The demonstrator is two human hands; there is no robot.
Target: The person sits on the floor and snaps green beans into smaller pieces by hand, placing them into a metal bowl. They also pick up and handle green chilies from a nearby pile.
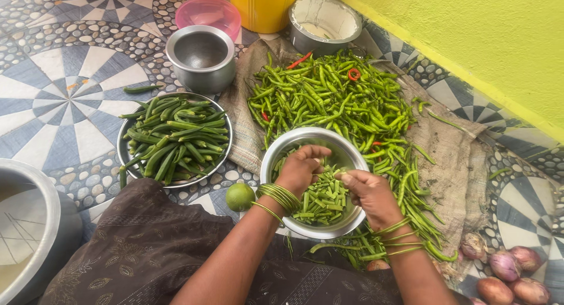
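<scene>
Steel plate of whole okra (175,138) sits left, left hand (301,167) curled loosely over cut green bean pieces (322,196) in round steel bowl (281,149), right hand (371,194) pinching one piece; best keep pieces dropping inside rim, chilli heap on sacking (335,96) behind.

Your left hand (301,169) and right hand (371,194) both carry thin green bangles (281,194). The cut pods (322,198) under them are bright green, in a silver steel bowl (281,147). The chilli heap (335,99) is green with a few red ones, on dull brown sacking (452,158). The okra (176,137) is dark green on a steel plate (124,142). Lime (239,196) green. Onions (508,275) purple-red. Floor tiles (64,88) have blue-white pinwheels with pebble borders. Wall (493,41) lime-yellow. Your dress (135,252) is dark brown, leaf print. Pink bowl (208,12), yellow container (263,7).
</scene>
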